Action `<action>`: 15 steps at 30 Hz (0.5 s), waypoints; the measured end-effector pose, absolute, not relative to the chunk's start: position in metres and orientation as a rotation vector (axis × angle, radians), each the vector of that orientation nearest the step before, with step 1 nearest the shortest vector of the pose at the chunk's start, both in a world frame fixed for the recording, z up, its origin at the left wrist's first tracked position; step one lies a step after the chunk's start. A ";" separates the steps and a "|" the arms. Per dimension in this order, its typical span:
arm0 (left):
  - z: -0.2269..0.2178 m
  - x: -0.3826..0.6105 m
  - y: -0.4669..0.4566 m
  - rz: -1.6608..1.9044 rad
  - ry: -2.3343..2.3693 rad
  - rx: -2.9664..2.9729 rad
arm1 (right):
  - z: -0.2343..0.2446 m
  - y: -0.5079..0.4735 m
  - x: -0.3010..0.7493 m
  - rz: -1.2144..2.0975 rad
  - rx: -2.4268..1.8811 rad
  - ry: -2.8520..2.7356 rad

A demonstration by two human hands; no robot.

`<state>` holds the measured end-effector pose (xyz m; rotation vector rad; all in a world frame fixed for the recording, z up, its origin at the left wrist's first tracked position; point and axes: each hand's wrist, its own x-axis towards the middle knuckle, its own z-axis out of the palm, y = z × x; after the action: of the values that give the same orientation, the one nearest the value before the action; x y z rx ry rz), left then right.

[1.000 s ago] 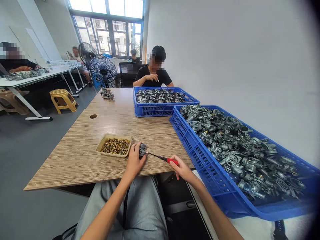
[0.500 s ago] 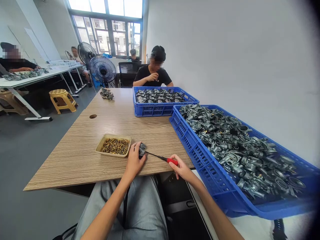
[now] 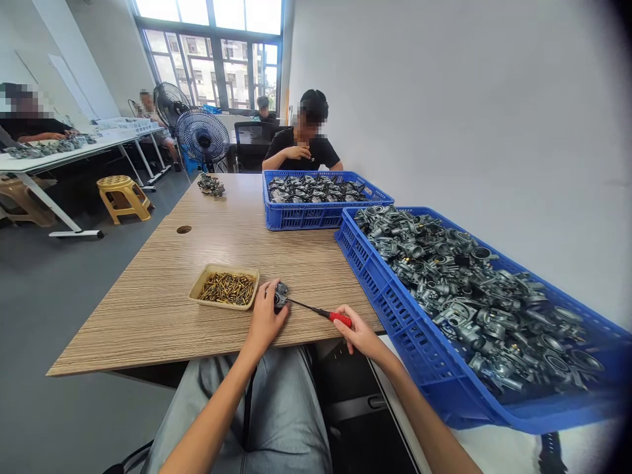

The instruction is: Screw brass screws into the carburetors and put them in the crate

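Note:
My left hand (image 3: 268, 315) is closed around a small grey metal carburetor body (image 3: 281, 293), holding it down on the wood-grain table (image 3: 148, 299). Its fingers cover part of the casting. In my right hand (image 3: 356, 329) is the red handle of a screwdriver (image 3: 340, 319), gripped between thumb and fingers. The thin dark shaft points left and its tip meets the right side of the carburetor body; the exact contact spot is too small to make out. Just left of my left hand stands a cream plastic tray (image 3: 195, 296) full of small brass pieces (image 3: 227, 288).
A large blue crate (image 3: 375, 299) heaped with carburetor bodies stands right of my arm. Behind it, another blue crate (image 3: 306, 216) holds rows of similar parts. More parts (image 3: 211, 185) lie at the table's far left, beyond a round hole (image 3: 184, 230). A person (image 3: 301, 141) sits opposite.
My hands, the screwdriver and the carburetor body show almost no movement. Across the table, the seated person's raised hand has lowered slightly.

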<state>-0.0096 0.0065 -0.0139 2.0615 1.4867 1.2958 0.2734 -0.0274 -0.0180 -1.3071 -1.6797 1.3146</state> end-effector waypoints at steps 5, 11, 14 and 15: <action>-0.015 -0.010 0.007 1.294 1.485 2.060 | -0.014 -0.028 0.272 1.334 -1.295 -1.669; -0.017 -0.010 0.008 1.293 1.488 2.060 | -0.017 -0.028 0.273 1.322 -1.309 -1.669; -0.017 -0.010 0.008 1.299 1.484 2.058 | -0.017 -0.028 0.273 1.331 -1.319 -1.657; -0.016 -0.010 0.007 1.299 1.483 2.059 | -0.016 -0.028 0.273 1.336 -1.320 -1.653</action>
<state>-0.0096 0.0074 -0.0163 2.0585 1.4834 1.2991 0.2725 -0.0279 -0.0161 -1.3205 -1.6533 1.3364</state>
